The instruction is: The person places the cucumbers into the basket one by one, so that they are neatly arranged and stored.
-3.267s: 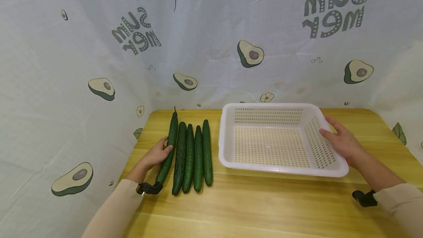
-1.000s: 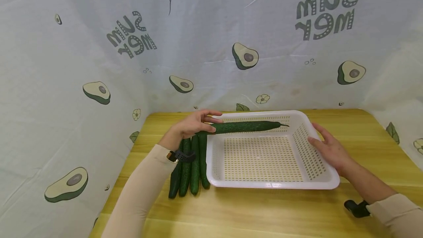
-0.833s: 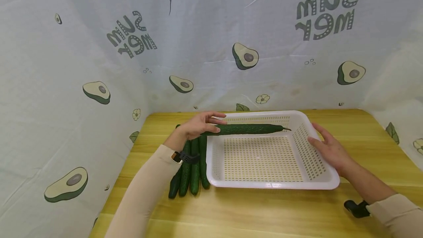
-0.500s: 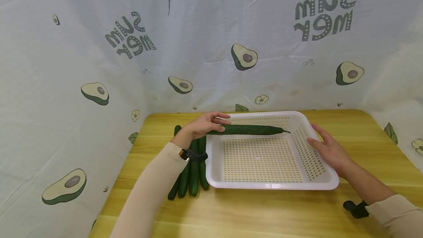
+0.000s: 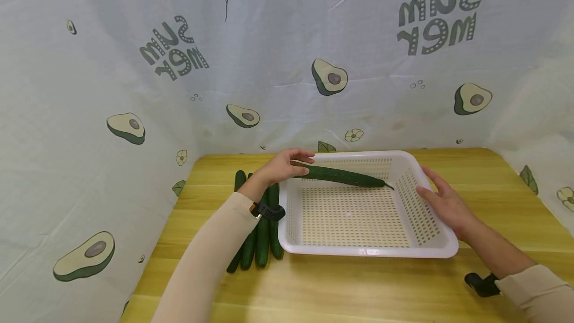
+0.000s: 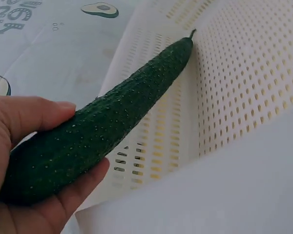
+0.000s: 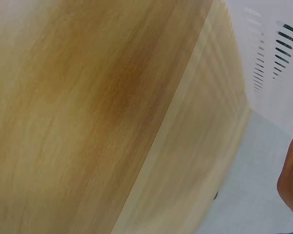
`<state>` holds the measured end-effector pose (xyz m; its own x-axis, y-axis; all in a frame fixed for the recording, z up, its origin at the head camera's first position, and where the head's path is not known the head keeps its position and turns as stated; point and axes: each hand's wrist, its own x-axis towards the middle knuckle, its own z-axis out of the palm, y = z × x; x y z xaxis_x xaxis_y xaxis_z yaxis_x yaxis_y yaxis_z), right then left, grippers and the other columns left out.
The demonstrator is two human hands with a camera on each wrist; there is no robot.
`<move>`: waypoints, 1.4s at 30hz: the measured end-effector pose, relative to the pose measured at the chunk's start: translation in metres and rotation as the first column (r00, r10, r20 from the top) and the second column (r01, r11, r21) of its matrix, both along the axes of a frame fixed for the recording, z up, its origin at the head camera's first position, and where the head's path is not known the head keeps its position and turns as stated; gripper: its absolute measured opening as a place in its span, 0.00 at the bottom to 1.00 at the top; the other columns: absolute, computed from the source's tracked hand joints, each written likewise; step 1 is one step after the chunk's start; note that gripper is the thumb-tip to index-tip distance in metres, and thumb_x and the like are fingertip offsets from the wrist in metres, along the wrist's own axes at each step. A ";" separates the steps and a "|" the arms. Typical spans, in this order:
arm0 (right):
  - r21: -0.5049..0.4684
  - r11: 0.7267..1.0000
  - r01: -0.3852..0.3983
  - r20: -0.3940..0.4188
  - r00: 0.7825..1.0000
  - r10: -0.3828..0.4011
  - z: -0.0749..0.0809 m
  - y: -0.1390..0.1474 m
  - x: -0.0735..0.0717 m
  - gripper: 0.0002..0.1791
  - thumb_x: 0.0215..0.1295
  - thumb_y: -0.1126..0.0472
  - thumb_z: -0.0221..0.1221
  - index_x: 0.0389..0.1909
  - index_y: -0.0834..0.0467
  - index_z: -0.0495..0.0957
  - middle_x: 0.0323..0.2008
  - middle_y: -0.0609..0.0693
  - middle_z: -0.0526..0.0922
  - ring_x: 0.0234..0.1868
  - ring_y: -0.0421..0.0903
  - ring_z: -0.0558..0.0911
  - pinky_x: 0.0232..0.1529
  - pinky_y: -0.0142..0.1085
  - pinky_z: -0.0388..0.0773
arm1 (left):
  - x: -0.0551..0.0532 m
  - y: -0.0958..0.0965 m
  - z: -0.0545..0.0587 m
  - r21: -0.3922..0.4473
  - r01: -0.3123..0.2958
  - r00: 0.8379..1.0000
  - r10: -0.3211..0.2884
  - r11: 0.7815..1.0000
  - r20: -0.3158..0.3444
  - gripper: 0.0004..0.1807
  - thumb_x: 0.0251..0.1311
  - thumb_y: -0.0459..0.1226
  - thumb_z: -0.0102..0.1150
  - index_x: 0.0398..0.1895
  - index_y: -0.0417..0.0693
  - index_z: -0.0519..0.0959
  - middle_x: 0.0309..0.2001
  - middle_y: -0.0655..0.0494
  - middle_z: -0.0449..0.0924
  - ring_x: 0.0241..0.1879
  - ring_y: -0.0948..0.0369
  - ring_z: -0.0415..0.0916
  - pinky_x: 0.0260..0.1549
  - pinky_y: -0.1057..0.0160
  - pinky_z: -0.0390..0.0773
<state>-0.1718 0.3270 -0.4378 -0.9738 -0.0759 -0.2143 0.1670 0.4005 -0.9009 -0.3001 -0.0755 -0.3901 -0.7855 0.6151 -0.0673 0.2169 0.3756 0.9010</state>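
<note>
My left hand (image 5: 283, 167) grips a long dark green cucumber (image 5: 343, 176) near its thick end. In the left wrist view the thumb lies on one side of the cucumber (image 6: 122, 109) and the fingers on the other. Its stem end tilts down into the back part of a white perforated plastic basket (image 5: 358, 251). My right hand (image 5: 448, 204) holds the basket's right rim, thumb inside and fingers outside. Only an edge of that hand (image 7: 292, 180) shows in the right wrist view. More cucumbers (image 5: 262, 248) lie side by side left of the basket, partly hidden by my left forearm.
A wooden table (image 5: 341, 293) carries everything. Behind it and to the left hangs a pale cloth (image 5: 269, 64) printed with avocados and lettering. Dark bands with wrist cameras sit on both wrists; the left band (image 5: 267, 212) hangs over the cucumbers.
My left hand took the leftmost cucumber off the table, turned it sideways and brought it right over the basket. Its stem end has just dipped lower. The basket shifted slightly left and nearer.
</note>
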 end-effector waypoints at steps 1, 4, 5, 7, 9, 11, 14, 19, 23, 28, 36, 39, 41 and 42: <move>0.005 1.000 0.001 -0.002 1.000 -0.001 0.000 0.000 0.000 0.43 0.82 0.42 0.43 0.83 0.42 0.26 0.65 0.80 0.67 0.41 0.52 0.90 0.37 0.50 0.88 | 0.000 0.001 0.001 -0.027 -0.001 0.999 0.000 1.000 -0.045 0.25 0.71 0.32 0.59 0.70 0.42 0.72 0.65 0.41 0.77 0.64 0.48 0.76 0.58 0.56 0.81; 0.027 1.000 0.010 -0.005 1.000 -0.010 0.002 0.001 0.001 0.43 0.82 0.41 0.43 0.83 0.43 0.26 0.66 0.81 0.66 0.41 0.53 0.90 0.36 0.49 0.88 | -0.001 0.004 0.002 -0.078 -0.026 0.987 0.013 0.997 -0.160 0.21 0.72 0.34 0.59 0.67 0.42 0.75 0.63 0.41 0.78 0.62 0.48 0.78 0.56 0.57 0.82; 0.032 0.999 0.013 -0.003 1.000 -0.013 0.002 0.001 0.001 0.43 0.82 0.41 0.43 0.83 0.43 0.26 0.66 0.81 0.65 0.42 0.53 0.90 0.36 0.49 0.88 | -0.001 0.005 0.003 -0.098 -0.047 0.979 0.027 0.994 -0.201 0.21 0.72 0.35 0.60 0.66 0.42 0.76 0.63 0.41 0.79 0.61 0.48 0.79 0.55 0.56 0.82; 0.042 0.999 0.016 -0.001 1.000 -0.016 0.002 0.001 0.001 0.44 0.81 0.41 0.43 0.83 0.43 0.26 0.67 0.81 0.64 0.42 0.54 0.89 0.36 0.49 0.88 | -0.003 0.007 0.004 -0.148 -0.107 0.956 0.061 0.983 -0.288 0.21 0.71 0.37 0.61 0.66 0.44 0.77 0.62 0.43 0.79 0.61 0.49 0.79 0.54 0.56 0.83; 0.043 0.999 0.019 0.003 1.000 -0.020 0.002 0.000 0.002 0.44 0.81 0.40 0.43 0.83 0.43 0.26 0.68 0.81 0.63 0.43 0.55 0.89 0.37 0.49 0.88 | -0.003 0.008 0.005 -0.205 -0.174 0.927 0.090 0.963 -0.365 0.23 0.70 0.39 0.63 0.67 0.46 0.77 0.63 0.45 0.78 0.60 0.50 0.79 0.54 0.56 0.83; 0.036 0.999 0.019 0.005 1.000 -0.020 0.002 0.000 0.002 0.44 0.81 0.40 0.44 0.83 0.43 0.27 0.68 0.81 0.63 0.43 0.56 0.89 0.37 0.49 0.88 | -0.003 0.009 0.006 -0.267 -0.226 0.904 0.099 0.937 -0.416 0.25 0.69 0.41 0.65 0.68 0.49 0.76 0.64 0.48 0.78 0.61 0.51 0.79 0.55 0.55 0.82; 0.028 0.999 0.018 0.005 1.000 -0.018 0.001 0.000 0.002 0.44 0.81 0.40 0.44 0.83 0.43 0.27 0.68 0.81 0.63 0.43 0.55 0.89 0.37 0.49 0.88 | -0.002 0.008 0.008 -0.324 -0.245 0.898 0.088 0.914 -0.430 0.28 0.67 0.43 0.66 0.69 0.50 0.75 0.66 0.49 0.76 0.62 0.51 0.77 0.58 0.54 0.81; 0.024 1.000 0.015 0.003 1.000 -0.015 0.002 0.000 0.001 0.44 0.81 0.40 0.44 0.83 0.45 0.27 0.67 0.81 0.64 0.42 0.52 0.89 0.37 0.48 0.88 | -0.002 0.001 0.008 -0.379 -0.213 0.901 0.031 0.900 -0.432 0.28 0.65 0.45 0.68 0.67 0.46 0.76 0.63 0.47 0.79 0.61 0.52 0.78 0.58 0.54 0.80; 0.030 0.999 0.017 0.010 1.000 -0.017 0.001 0.001 0.001 0.44 0.81 0.39 0.44 0.83 0.44 0.27 0.68 0.81 0.63 0.42 0.52 0.89 0.36 0.48 0.88 | -0.002 -0.006 0.011 -0.446 -0.191 0.892 -0.035 0.875 -0.451 0.30 0.63 0.45 0.71 0.66 0.44 0.77 0.61 0.47 0.81 0.61 0.51 0.78 0.60 0.53 0.78; 0.048 0.999 0.021 0.001 1.000 -0.021 0.000 0.001 0.002 0.44 0.81 0.40 0.43 0.83 0.44 0.27 0.67 0.81 0.64 0.42 0.52 0.89 0.36 0.48 0.88 | -0.001 -0.015 0.012 -0.498 -0.177 0.896 -0.070 0.849 -0.439 0.28 0.65 0.40 0.69 0.67 0.44 0.77 0.63 0.49 0.80 0.63 0.51 0.77 0.61 0.54 0.79; 0.101 0.993 0.056 -0.037 0.998 -0.052 0.005 -0.004 0.002 0.43 0.82 0.41 0.42 0.83 0.52 0.29 0.66 0.83 0.63 0.41 0.53 0.89 0.34 0.46 0.88 | -0.006 -0.017 -0.001 -0.338 -0.284 0.894 0.121 0.897 -0.431 0.26 0.66 0.41 0.68 0.66 0.48 0.78 0.64 0.50 0.80 0.60 0.52 0.79 0.56 0.55 0.82; 0.086 0.995 0.056 -0.031 0.998 -0.053 0.005 -0.005 0.002 0.43 0.82 0.42 0.42 0.83 0.52 0.29 0.66 0.83 0.63 0.41 0.54 0.89 0.35 0.47 0.88 | -0.008 -0.016 -0.006 -0.297 -0.322 0.884 0.173 0.899 -0.434 0.26 0.65 0.42 0.69 0.66 0.51 0.78 0.64 0.52 0.80 0.58 0.53 0.81 0.54 0.56 0.83; 0.084 0.995 0.056 -0.021 0.998 -0.055 0.006 -0.005 0.001 0.43 0.82 0.42 0.42 0.83 0.51 0.29 0.66 0.83 0.63 0.41 0.53 0.89 0.35 0.47 0.88 | -0.010 -0.015 -0.009 -0.281 -0.341 0.874 0.192 0.897 -0.447 0.26 0.64 0.43 0.69 0.66 0.51 0.78 0.64 0.52 0.80 0.56 0.53 0.81 0.52 0.56 0.83; 0.087 0.995 0.058 -0.018 0.998 -0.057 0.006 -0.006 0.001 0.43 0.82 0.41 0.41 0.83 0.51 0.28 0.66 0.83 0.63 0.41 0.53 0.89 0.35 0.47 0.88 | -0.012 -0.014 -0.010 -0.276 -0.349 0.867 0.197 0.895 -0.457 0.27 0.65 0.44 0.69 0.66 0.51 0.78 0.64 0.52 0.80 0.56 0.53 0.81 0.52 0.56 0.83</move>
<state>-0.1710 0.3213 -0.4323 -0.9793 -0.0011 -0.2026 0.1786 0.4676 -0.8657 -0.3116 -0.0897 -0.4001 -0.9200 0.3691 0.1321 0.3767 0.7389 0.5587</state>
